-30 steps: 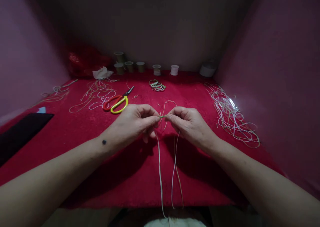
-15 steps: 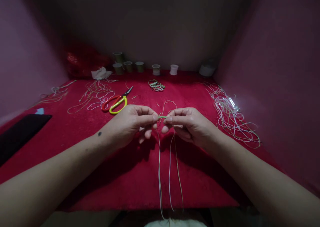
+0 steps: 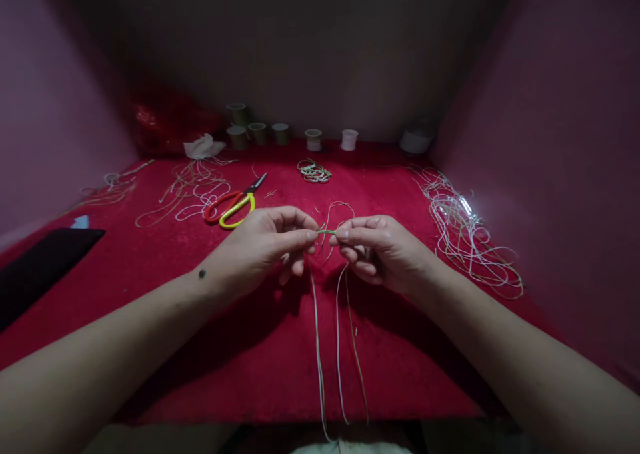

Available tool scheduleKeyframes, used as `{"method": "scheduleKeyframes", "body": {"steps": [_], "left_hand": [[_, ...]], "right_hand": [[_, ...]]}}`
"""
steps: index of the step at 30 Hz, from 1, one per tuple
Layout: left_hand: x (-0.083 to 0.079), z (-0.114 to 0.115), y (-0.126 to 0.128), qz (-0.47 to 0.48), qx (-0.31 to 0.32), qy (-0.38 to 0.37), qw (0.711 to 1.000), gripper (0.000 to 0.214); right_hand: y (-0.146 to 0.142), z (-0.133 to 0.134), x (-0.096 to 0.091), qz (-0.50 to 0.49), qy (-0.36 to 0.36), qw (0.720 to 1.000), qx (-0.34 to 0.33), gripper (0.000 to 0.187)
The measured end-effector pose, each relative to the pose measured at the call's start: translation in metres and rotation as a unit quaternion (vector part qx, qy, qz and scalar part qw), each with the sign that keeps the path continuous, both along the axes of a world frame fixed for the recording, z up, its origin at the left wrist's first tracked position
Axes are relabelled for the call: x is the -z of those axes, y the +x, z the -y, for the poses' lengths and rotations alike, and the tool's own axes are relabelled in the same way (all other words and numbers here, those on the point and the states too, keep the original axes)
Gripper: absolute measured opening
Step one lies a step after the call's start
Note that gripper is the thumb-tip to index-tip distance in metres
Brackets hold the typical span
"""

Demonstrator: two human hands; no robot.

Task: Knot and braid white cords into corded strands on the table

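My left hand (image 3: 267,244) and my right hand (image 3: 380,247) meet above the middle of a red cloth-covered table (image 3: 200,321). Both pinch the two ends of a short green knotted cord piece (image 3: 327,232) between thumb and forefinger. Thin white, green and orange cords (image 3: 337,347) hang from the pinched piece and run down over the table's near edge. A small loop of cord (image 3: 340,209) rises just behind my fingers.
Scissors with red and yellow handles (image 3: 233,205) lie left of my hands among loose cords (image 3: 193,187). A tangle of cords (image 3: 467,234) lies at the right. Several thread spools (image 3: 280,133) line the back edge, with a coil of finished bands (image 3: 314,171) before them. A dark flat object (image 3: 43,264) sits far left.
My right hand's lower fingers, curled a second ago, spread briefly and have curled in again. The hanging cords swung slightly. Both pinches stayed on the knotted piece.
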State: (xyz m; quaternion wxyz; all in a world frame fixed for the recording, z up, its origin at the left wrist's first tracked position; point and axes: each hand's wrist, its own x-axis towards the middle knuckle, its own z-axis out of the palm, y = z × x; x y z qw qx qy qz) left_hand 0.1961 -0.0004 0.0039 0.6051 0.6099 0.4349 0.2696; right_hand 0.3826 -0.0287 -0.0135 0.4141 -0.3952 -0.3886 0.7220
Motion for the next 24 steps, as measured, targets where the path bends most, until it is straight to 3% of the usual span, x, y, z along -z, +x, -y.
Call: {"method": "scheduleKeyframes", "body": {"steps": [4, 9, 12, 15, 24], "left_hand": [[0.001, 0.003, 0.003, -0.055, -0.023, 0.138, 0.989, 0.012], [0.007, 0.006, 0.003, -0.103, -0.042, 0.303, 0.946, 0.011], [0.010, 0.006, 0.003, -0.118, -0.045, 0.356, 0.926, 0.011], [0.009, 0.008, 0.004, -0.115, -0.054, 0.353, 0.927, 0.011], [0.004, 0.015, 0.010, -0.065, -0.052, 0.223, 0.971, 0.011]], "right_hand": [[-0.001, -0.001, 0.001, -0.026, 0.005, 1.000, -0.001, 0.010], [-0.003, 0.000, 0.003, -0.055, 0.004, 0.998, -0.007, 0.008], [-0.005, 0.001, 0.005, -0.070, 0.004, 0.997, -0.008, 0.008], [-0.009, 0.002, 0.007, -0.078, 0.011, 0.997, 0.005, 0.009], [-0.018, 0.004, 0.013, -0.060, 0.059, 0.995, 0.060, 0.015]]}}
